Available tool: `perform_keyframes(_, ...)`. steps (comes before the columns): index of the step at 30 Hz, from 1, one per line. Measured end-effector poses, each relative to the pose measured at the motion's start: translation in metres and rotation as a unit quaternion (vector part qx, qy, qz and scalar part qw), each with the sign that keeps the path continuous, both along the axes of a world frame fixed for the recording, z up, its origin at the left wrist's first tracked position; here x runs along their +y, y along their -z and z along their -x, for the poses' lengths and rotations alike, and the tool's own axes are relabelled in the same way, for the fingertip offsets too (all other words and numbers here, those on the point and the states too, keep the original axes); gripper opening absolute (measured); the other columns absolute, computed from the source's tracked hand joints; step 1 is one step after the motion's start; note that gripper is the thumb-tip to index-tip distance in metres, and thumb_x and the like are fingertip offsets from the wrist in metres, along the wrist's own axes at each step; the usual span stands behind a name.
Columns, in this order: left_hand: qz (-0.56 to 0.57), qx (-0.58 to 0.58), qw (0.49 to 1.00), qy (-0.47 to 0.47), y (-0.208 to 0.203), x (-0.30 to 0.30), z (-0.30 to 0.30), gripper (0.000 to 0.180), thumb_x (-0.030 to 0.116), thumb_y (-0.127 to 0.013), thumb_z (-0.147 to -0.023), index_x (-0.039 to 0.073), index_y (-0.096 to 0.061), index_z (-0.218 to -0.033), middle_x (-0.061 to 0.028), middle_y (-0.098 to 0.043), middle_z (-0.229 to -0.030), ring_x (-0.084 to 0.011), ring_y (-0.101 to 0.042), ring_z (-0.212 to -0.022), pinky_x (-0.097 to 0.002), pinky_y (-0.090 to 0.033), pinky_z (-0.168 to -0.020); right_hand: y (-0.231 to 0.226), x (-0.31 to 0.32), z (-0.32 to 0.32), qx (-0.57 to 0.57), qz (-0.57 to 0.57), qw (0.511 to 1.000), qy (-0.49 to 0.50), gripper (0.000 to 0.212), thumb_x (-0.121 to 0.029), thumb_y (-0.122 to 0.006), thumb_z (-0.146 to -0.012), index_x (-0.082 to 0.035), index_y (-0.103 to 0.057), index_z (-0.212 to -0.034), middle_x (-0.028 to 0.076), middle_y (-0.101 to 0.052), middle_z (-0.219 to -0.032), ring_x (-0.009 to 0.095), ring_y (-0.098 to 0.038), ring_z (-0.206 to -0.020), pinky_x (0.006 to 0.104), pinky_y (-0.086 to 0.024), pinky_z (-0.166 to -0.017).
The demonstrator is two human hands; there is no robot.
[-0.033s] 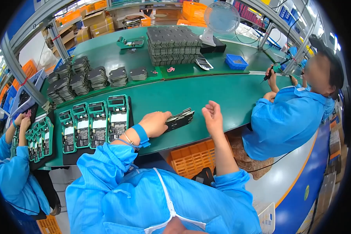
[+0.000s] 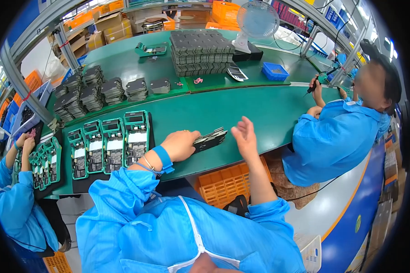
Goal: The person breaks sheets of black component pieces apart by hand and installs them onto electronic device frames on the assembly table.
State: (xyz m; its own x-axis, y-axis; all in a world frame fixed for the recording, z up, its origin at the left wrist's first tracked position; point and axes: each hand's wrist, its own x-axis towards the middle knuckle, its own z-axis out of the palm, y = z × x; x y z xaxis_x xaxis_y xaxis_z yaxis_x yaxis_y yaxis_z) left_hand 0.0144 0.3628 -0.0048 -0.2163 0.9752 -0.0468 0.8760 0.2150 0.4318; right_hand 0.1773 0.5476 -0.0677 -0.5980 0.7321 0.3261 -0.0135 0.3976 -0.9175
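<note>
My left hand [image 2: 181, 144], with a blue band at the wrist, is closed on a small stack of thin dark boards [image 2: 210, 140], tilted over the near part of the green bench. The stack's free end points right. My right hand [image 2: 245, 139] is raised just beyond that end, apart from it, holding nothing, its fingers partly bent but apart. To the left of my left arm, several green device housings [image 2: 115, 144] with small dark screens and bare inner parts lie in a row on a black mat.
Across the green bench [image 2: 255, 107] stand a tall block of stacked boards [image 2: 201, 53], shorter board stacks [image 2: 92, 98], a blue tray [image 2: 275, 72] and a fan [image 2: 258, 22]. An orange crate [image 2: 225, 184] sits below the front edge. At right, a co-worker [image 2: 330, 141] holds a power screwdriver [image 2: 322, 79].
My right hand has moved slightly left, closer to the boards' free end. My left hand keeps its hold on the stack.
</note>
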Motion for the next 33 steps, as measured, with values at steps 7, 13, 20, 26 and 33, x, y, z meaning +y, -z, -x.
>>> perform_keyframes(7,-0.004,0.003,0.999,-0.032,-0.004,-0.013,-0.003,0.044,0.022,-0.070,-0.073,0.005,-0.053,-0.111,-0.0170,-0.063,-0.092,-0.0356,-0.060,-0.088,-0.0437,-0.047,-0.075,-0.005,-0.048,0.018,-0.010,-0.002,0.979,-0.202,0.080,-0.020,-0.071,-0.078,-0.004,-0.026,-0.142,0.016,-0.048,-0.126,0.025,-0.048,-0.116,0.0370,-0.036,-0.100)
perform_keyframes(13,-0.057,0.064,0.995,-0.059,-0.003,-0.054,-0.001,0.050,0.029,-0.075,-0.070,0.004,-0.054,-0.108,-0.0169,-0.062,-0.091,-0.0346,-0.060,-0.088,-0.0425,-0.047,-0.076,-0.001,-0.041,0.018,-0.046,-0.145,0.975,-0.163,0.057,-0.013,-0.073,-0.074,-0.006,-0.047,-0.124,0.012,-0.051,-0.123,0.023,-0.050,-0.115,0.0344,-0.037,-0.099)
perform_keyframes(20,-0.124,0.106,0.977,-0.135,0.019,-0.072,-0.005,0.028,0.028,-0.071,-0.072,0.003,-0.060,-0.074,-0.0162,-0.061,-0.068,-0.0356,-0.061,-0.067,-0.0449,-0.049,-0.059,0.005,-0.049,0.026,-0.044,-0.061,0.989,-0.129,0.042,-0.012,-0.074,-0.071,-0.007,-0.053,-0.107,0.009,-0.056,-0.104,0.023,-0.055,-0.096,0.0317,-0.044,-0.086)
perform_keyframes(26,-0.174,0.105,0.964,-0.173,0.020,-0.062,-0.026,0.025,0.025,-0.072,-0.071,0.004,-0.059,-0.073,-0.0160,-0.061,-0.065,-0.0341,-0.061,-0.064,-0.0443,-0.048,-0.058,0.007,-0.052,0.018,-0.032,-0.087,0.995,-0.026,0.040,-0.010,-0.074,-0.070,-0.005,-0.051,-0.103,0.013,-0.054,-0.103,0.031,-0.054,-0.098,0.0364,-0.044,-0.085)
perform_keyframes(33,-0.175,0.064,0.969,-0.161,0.018,-0.044,-0.054,0.026,0.025,-0.072,-0.072,0.003,-0.058,-0.076,-0.0161,-0.059,-0.069,-0.0357,-0.059,-0.068,-0.0453,-0.046,-0.061,0.012,-0.046,0.026,0.003,-0.187,0.963,0.195,0.034,-0.010,-0.070,-0.076,0.000,-0.049,-0.100,0.018,-0.051,-0.097,0.034,-0.052,-0.087,0.0405,-0.043,-0.077)
